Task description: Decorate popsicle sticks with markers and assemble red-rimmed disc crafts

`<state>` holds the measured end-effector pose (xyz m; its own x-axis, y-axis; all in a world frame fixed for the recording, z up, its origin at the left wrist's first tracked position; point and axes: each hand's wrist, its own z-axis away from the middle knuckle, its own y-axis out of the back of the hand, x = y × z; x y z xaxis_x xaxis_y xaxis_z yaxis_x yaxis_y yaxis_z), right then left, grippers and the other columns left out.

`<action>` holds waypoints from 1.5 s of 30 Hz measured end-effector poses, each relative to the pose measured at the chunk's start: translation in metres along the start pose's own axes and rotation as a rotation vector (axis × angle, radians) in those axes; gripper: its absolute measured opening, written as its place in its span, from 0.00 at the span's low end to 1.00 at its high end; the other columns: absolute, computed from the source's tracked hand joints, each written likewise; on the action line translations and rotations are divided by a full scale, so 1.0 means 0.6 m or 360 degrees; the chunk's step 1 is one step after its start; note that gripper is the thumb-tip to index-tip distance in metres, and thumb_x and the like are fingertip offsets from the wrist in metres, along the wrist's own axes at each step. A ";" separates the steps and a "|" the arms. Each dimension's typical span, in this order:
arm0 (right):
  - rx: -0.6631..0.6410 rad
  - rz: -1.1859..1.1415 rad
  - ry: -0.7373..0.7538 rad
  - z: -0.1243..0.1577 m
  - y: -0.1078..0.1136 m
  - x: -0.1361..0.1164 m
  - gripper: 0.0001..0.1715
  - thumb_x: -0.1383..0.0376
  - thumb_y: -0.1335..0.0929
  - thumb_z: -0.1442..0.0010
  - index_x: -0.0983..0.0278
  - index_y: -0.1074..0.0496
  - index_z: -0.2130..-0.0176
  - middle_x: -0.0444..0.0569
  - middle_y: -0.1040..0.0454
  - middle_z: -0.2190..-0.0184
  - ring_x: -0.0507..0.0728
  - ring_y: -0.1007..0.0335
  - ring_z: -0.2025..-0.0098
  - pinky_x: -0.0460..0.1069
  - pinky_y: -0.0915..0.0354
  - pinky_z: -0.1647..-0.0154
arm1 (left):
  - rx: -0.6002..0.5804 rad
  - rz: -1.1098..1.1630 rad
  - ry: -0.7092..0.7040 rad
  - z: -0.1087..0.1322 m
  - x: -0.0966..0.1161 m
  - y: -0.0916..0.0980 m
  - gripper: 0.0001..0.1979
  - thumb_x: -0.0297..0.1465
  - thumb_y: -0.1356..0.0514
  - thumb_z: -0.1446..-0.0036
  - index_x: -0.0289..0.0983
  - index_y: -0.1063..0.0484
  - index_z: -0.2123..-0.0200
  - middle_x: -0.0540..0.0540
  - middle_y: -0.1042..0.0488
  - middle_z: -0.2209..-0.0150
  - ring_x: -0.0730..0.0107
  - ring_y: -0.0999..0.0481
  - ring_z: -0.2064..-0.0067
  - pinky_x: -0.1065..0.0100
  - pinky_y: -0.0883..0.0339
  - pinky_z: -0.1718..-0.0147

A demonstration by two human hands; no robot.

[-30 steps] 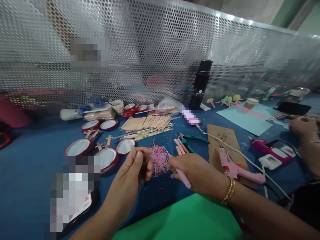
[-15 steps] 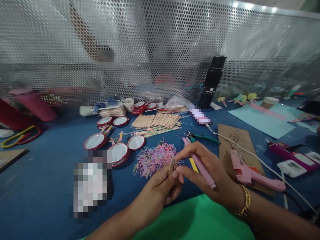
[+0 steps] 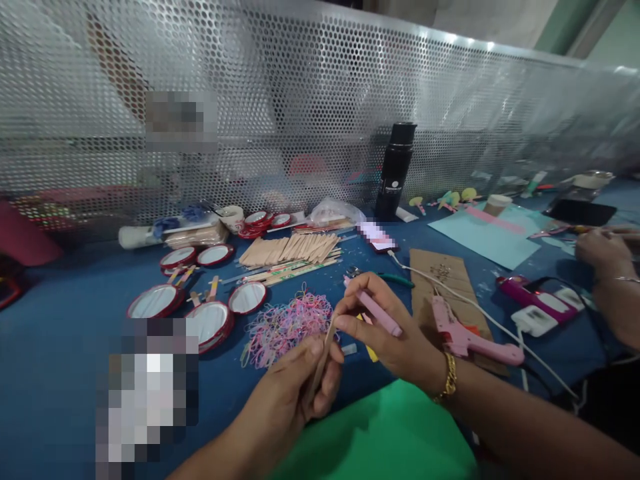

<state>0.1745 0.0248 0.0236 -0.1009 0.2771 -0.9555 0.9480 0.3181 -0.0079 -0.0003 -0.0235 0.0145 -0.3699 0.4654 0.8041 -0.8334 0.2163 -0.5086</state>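
Note:
My left hand point(image 3: 295, 380) is closed round a flat wooden craft stick point(image 3: 323, 357), which stands tilted with its upper end out past the thumb. At that upper end, the thumb and index finger of my right hand point(image 3: 380, 327) pinch or touch the stick. A pink pen point(image 3: 373, 307) is tucked in the same right hand, lying across its fingers. Just beyond the left hand is a heap of pastel rubber bands point(image 3: 287, 327). A yellow item point(image 3: 369, 350) lies partly hidden under my right hand, beside a small clear piece point(image 3: 349, 349).
Red-rimmed lids point(image 3: 207, 325) and a pile of craft sticks point(image 3: 290, 248) lie at left and centre. A pink glue gun point(image 3: 465, 337) rests on cardboard point(image 3: 423, 267), near a white cable. A black bottle point(image 3: 395, 173) stands behind. Another person's hands point(image 3: 607, 257) are at right.
The view has turned right, bringing another person's hands in. More of the craft stick shows above and below my left fingers, and my right fingertips have closed onto its upper end.

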 end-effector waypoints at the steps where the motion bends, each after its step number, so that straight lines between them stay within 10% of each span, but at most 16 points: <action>1: 0.0013 0.0021 0.0013 -0.001 0.000 0.000 0.16 0.66 0.28 0.41 0.59 0.37 0.57 0.43 0.24 0.65 0.52 0.26 0.62 0.51 0.31 0.57 | 0.0039 -0.0004 -0.0021 -0.001 0.000 -0.001 0.16 0.44 0.36 0.40 0.36 0.28 0.64 0.53 0.35 0.76 0.79 0.40 0.76 0.74 0.49 0.76; 10: 0.0040 0.0148 0.0020 0.000 -0.001 -0.002 0.13 0.67 0.30 0.41 0.59 0.37 0.57 0.42 0.27 0.65 0.51 0.28 0.67 0.48 0.31 0.63 | 0.0195 -0.0556 -0.0230 -0.009 -0.008 -0.024 0.20 0.51 0.36 0.43 0.39 0.25 0.65 0.47 0.23 0.70 0.66 0.26 0.66 0.67 0.32 0.65; 18: -0.0011 0.0259 0.0015 0.006 -0.002 -0.002 0.12 0.66 0.30 0.38 0.59 0.35 0.55 0.43 0.26 0.64 0.52 0.27 0.63 0.49 0.30 0.58 | 0.0039 -0.0730 -0.0117 -0.017 -0.026 -0.009 0.23 0.53 0.39 0.42 0.37 0.24 0.68 0.48 0.26 0.74 0.73 0.33 0.77 0.74 0.44 0.83; 24: 0.0072 0.0342 0.0152 0.014 -0.002 -0.009 0.15 0.58 0.39 0.29 0.57 0.27 0.50 0.44 0.24 0.67 0.52 0.27 0.64 0.49 0.31 0.61 | 0.0103 -0.0664 -0.0186 -0.011 -0.039 0.003 0.20 0.51 0.40 0.39 0.39 0.28 0.64 0.48 0.25 0.70 0.74 0.30 0.76 0.75 0.40 0.82; 45: 0.0234 0.0854 0.0788 0.002 -0.012 0.024 0.03 0.68 0.32 0.40 0.61 0.28 0.63 0.41 0.24 0.73 0.50 0.30 0.72 0.47 0.36 0.69 | 0.0213 -0.0841 -0.0608 -0.044 -0.011 0.018 0.20 0.50 0.41 0.39 0.38 0.30 0.69 0.52 0.28 0.76 0.77 0.37 0.80 0.73 0.47 0.82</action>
<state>0.1664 0.0256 0.0095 0.2963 0.7474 -0.5946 0.9323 -0.0911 0.3499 0.0039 -0.0015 -0.0048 0.0033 -0.0161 0.9999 -0.9772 0.2122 0.0067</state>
